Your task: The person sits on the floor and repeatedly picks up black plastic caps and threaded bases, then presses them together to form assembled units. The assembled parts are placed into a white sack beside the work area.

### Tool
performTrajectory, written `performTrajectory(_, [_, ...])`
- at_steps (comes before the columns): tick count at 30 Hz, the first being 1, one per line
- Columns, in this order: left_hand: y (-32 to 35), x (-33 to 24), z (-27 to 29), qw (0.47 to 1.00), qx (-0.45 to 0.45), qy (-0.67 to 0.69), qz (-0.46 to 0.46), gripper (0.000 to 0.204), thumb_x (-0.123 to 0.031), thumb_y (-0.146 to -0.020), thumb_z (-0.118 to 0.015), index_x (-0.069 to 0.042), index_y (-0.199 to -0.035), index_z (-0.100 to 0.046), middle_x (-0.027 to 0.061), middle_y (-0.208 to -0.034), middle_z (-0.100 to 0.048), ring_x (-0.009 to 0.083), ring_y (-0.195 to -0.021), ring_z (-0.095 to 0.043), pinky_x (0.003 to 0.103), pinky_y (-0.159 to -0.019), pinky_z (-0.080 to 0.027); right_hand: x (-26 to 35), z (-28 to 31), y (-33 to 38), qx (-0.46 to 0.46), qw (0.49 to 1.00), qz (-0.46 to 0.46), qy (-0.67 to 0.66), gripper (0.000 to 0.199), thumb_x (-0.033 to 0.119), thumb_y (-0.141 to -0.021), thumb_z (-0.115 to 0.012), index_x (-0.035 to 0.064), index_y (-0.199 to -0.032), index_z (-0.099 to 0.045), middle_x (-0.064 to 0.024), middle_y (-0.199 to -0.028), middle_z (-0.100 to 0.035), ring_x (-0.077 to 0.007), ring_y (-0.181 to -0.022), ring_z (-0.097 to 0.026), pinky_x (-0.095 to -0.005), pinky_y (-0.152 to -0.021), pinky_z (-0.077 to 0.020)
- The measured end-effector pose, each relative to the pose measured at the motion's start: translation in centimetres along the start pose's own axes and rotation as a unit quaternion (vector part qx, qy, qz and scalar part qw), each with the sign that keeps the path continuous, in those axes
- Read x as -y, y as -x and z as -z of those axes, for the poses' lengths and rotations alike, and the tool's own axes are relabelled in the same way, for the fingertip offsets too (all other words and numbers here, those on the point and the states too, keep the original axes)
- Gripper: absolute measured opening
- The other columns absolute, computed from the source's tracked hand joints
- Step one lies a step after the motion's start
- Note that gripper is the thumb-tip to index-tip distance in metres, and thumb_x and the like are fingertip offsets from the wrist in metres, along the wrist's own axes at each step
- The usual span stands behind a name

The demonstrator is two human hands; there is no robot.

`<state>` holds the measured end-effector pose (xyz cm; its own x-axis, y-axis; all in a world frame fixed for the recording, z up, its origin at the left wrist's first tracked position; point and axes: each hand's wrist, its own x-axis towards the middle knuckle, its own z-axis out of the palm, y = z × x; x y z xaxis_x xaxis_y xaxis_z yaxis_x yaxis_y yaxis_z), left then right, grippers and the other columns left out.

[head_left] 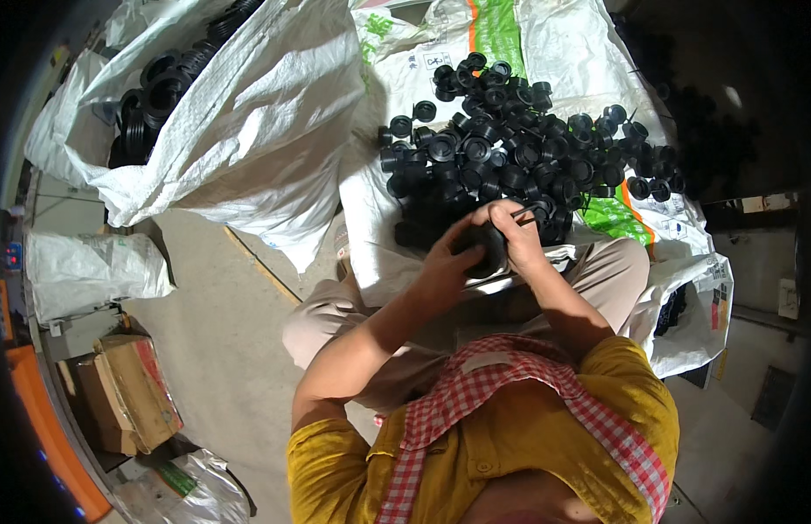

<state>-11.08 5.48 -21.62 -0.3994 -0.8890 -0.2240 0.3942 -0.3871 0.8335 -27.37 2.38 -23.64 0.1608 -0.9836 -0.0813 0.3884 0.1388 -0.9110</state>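
Between my two hands, above my lap, is a round black plastic cap (pixel 489 251). My left hand (pixel 449 259) is closed around its left side, the thumb lying across it. My right hand (pixel 515 237) is closed at its upper right edge. Thin dark prongs (pixel 524 214) stick out past the right fingers; whether they belong to the cap or to something else, I cannot tell. Just beyond my hands spreads a heap of similar black caps (pixel 528 153), some with thin tails, on a white woven sack (pixel 371 236).
To the left stands a large open white sack (pixel 274 113) holding black ring-shaped parts (pixel 165 92). Another white sack (pixel 715 297) with dark parts is by my right knee. On the floor at left are a cardboard box (pixel 139 393) and a smaller white sack (pixel 96 275).
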Motion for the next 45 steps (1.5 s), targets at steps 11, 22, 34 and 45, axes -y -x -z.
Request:
performTrajectory(11, [0.4,-3.2,2.5,0.860,-0.012,-0.500,-0.098,0.061,-0.006,-0.069,-0.073,-0.008,-0.126,-0.052,0.0184,-0.112,-0.058,0.0348,-0.103,-0.056,0.040,-0.091,-0.045,-2.5,0.4,-5.2,-0.206,0.848,0.299,0.387,0.022,-0.005,-0.087,-0.057,0.0033,-0.104,-0.068,-0.0107,-0.092,-0.066,-0.0154,-0.076,-0.063,-0.0251,-0.070,-0.0502])
performTrajectory(22, [7.1,-31.1,-1.2,0.269,-0.416,-0.557,-0.667,0.077,-0.022,-0.074,-0.080,0.004,-0.134,-0.040,0.0210,-0.132,-0.047,0.0322,-0.123,-0.046,0.044,-0.100,-0.043,-9.1,6.9,-11.7,-0.109,0.786,-0.182,0.581,0.067,0.039,-0.076,-0.073,0.0026,-0.128,-0.050,-0.0228,-0.117,-0.060,-0.0369,-0.112,-0.056,-0.0420,-0.093,-0.0450])
performTrajectory(34, [0.2,-6.5,1.8,0.979,-0.183,-0.081,0.047,0.052,-0.018,-0.090,-0.061,-0.002,-0.135,-0.041,0.0067,-0.106,-0.058,0.0138,-0.092,-0.057,0.027,-0.075,-0.049,-1.0,-2.0,2.5,-0.093,0.840,0.177,0.504,0.036,0.015,-0.069,-0.081,0.0070,-0.097,-0.060,-0.0161,-0.080,-0.066,-0.0303,-0.070,-0.066,-0.0356,-0.060,-0.0512])
performTrajectory(45, [-0.2,-2.7,3.5,0.945,0.136,-0.232,0.185,0.054,0.001,-0.073,-0.054,0.004,-0.126,-0.049,0.0143,-0.107,-0.059,0.0209,-0.089,-0.061,0.032,-0.079,-0.053,4.3,0.8,4.1,0.116,0.773,0.218,0.584,0.049,0.008,-0.065,-0.077,0.0100,-0.112,-0.063,-0.0062,-0.078,-0.055,-0.0232,-0.070,-0.058,-0.0325,-0.061,-0.0492])
